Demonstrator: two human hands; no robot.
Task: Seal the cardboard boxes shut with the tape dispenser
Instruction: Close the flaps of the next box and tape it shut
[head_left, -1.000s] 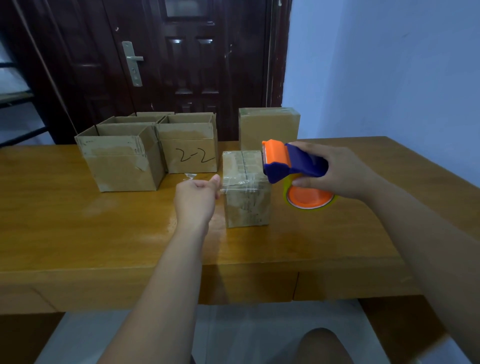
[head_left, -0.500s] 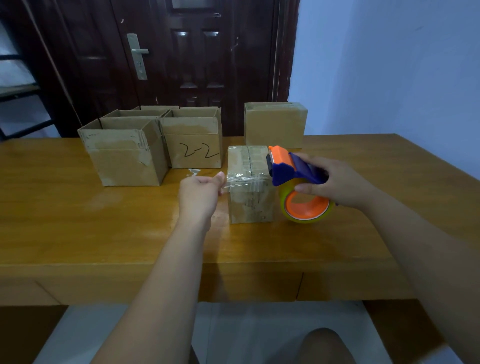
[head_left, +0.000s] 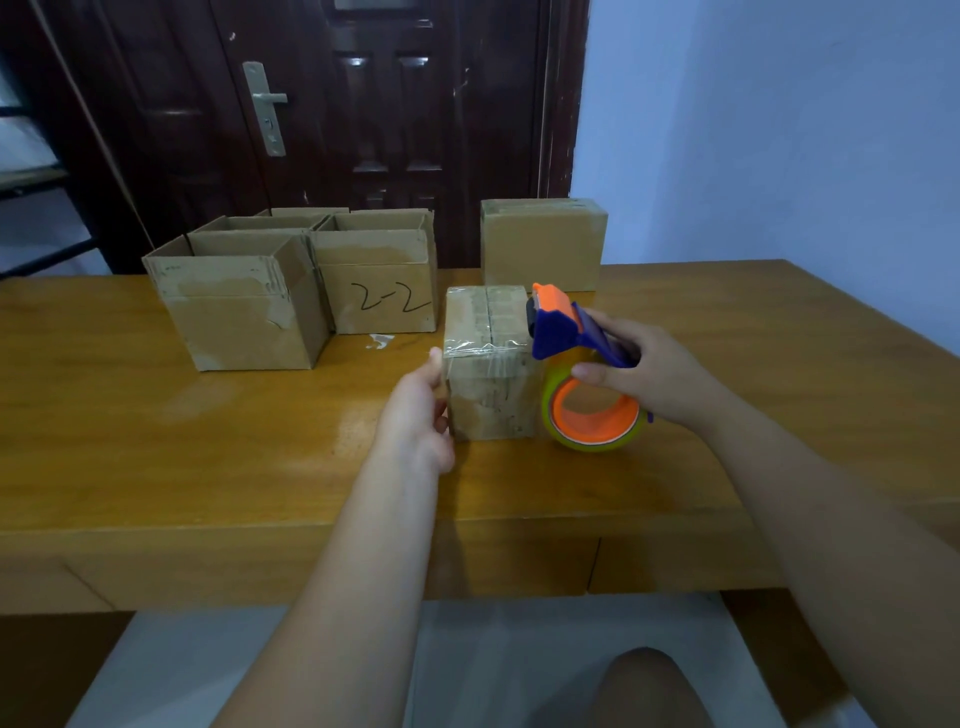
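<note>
While my R hand (head_left: 641, 376) grips the tape dispenser (head_left: 563, 332) beside the small box (head_left: 491, 395) mid-table, L hand (head_left: 418, 410) thumb meets its tape strip (head_left: 483, 347); pinch or press, can't tell. Open boxes (head_left: 234, 317) unsealed, so approx. half left, I'd say.

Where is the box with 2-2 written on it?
In the head view, the open brown cardboard box marked 2-2 stands left of centre on the wooden table, right of another open cardboard box.
</note>
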